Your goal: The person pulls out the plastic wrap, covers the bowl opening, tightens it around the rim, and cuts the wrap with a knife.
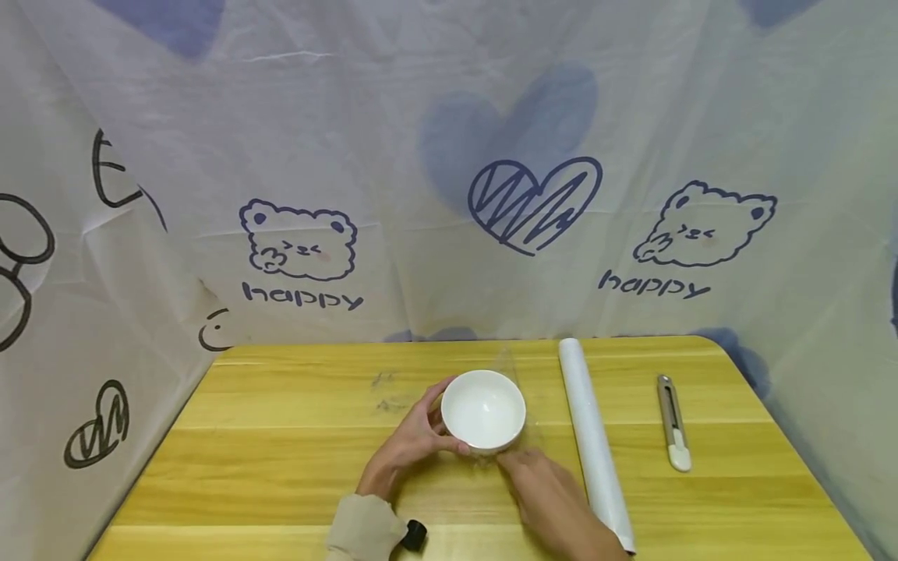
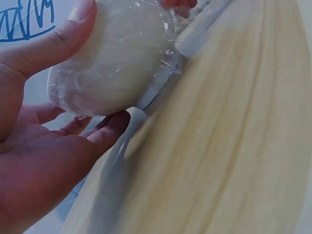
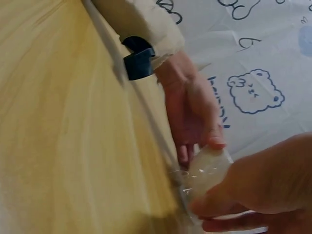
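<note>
A white bowl (image 1: 484,409) is tilted toward the head view above the wooden table. My left hand (image 1: 414,440) grips its left side, with the thumb near the front and the fingers round the wall. Clear plastic wrap (image 2: 163,56) clings in wrinkles to the outside of the bowl in the left wrist view. At the bowl's lower right, my right hand (image 1: 550,499) has its fingers curled and pinches the wrap near the edge. In the right wrist view its fingertips partly hide the bowl (image 3: 209,168).
Right of the bowl, a long white roll (image 1: 592,436) lies on the wooden table (image 1: 266,452). A grey and white utility knife (image 1: 673,421) is farther right. Printed cloth (image 1: 393,156) hangs behind the table. A black band piece (image 1: 414,536) sits at the left wrist.
</note>
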Demonstrator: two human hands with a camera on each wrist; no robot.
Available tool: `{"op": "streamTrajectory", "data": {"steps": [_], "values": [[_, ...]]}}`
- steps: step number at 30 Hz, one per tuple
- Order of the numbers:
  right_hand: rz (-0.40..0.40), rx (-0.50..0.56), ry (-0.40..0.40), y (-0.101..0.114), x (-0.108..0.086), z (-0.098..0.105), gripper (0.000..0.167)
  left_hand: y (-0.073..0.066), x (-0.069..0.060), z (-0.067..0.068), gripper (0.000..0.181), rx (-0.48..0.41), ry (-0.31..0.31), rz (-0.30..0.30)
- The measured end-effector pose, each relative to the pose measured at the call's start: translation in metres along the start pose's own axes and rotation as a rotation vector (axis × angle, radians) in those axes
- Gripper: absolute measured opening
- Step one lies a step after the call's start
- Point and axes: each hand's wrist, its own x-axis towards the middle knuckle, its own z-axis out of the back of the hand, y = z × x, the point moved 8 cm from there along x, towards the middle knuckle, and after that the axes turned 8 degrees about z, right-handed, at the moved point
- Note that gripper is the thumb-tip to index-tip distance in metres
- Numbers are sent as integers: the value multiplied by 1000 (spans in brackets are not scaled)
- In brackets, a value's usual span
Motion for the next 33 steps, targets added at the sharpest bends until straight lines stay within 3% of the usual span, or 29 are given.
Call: {"op": "streamTrajectory", "data": {"steps": [4, 7, 9, 11, 15, 19, 23, 28, 33], "values": [[58, 116, 79, 2, -7, -1, 37, 3, 0, 1, 113, -56, 24, -2], [68, 240, 168, -1, -10, -2, 49, 5, -1, 3, 111, -98, 46, 1], [47, 306, 183, -5, -10, 1, 48, 5, -3, 5, 109, -108, 57, 10], [-13, 356, 137, -13, -7, 8, 37, 2, -5, 8, 104, -89, 64, 10], [-197, 375, -58, -33, -3, 19, 11, -9, -11, 9, 99, 6, 40, 20], [-307, 414, -118, -41, -3, 8, 24, -15, -9, -1, 119, 183, -8, 32], [-294, 418, -158, -39, 1, -1, 25, -13, -4, -9, 135, 300, -98, 17], [-281, 338, -247, -36, 3, 9, 23, -8, 0, -10, 124, 201, -131, -21], [-301, 298, -208, -35, 2, 15, 22, -6, 1, -9, 120, 170, -125, -17]]}}
